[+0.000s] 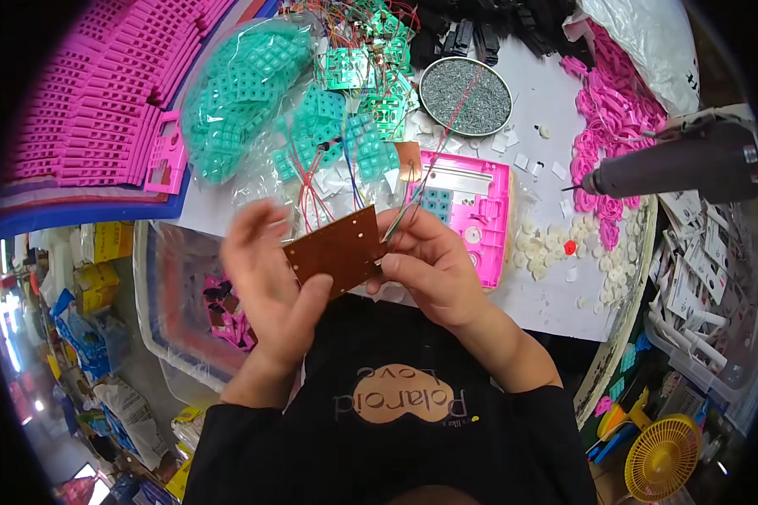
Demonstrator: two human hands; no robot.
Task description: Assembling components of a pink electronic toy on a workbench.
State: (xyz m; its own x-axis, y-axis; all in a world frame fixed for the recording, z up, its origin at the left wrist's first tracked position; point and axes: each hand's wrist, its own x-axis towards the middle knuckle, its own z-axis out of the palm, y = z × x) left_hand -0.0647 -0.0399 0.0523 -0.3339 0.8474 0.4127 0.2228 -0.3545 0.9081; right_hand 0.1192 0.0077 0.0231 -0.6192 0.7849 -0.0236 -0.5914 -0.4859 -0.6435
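Black shirt (pixel 379 442) nearest; left hand (pixel 269 295) loose, thumb on brown board (pixel 333 251); right hand (pixel 436 268) pinches its edge; best keep wires (pixel 309 181) slack.

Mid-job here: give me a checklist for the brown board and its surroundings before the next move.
1. Right hand gripping the board: ok, at its right edge.
2. Left hand closed on the board: not ok; its fingers are spread and blurred, its thumb overlapping the board.
3. Wires free of snags: cannot tell; the board hides part of their run.
4. Blue keypad in the pink case: ok, partly visible.
5. Power driver apart from both hands: ok, off to the right.
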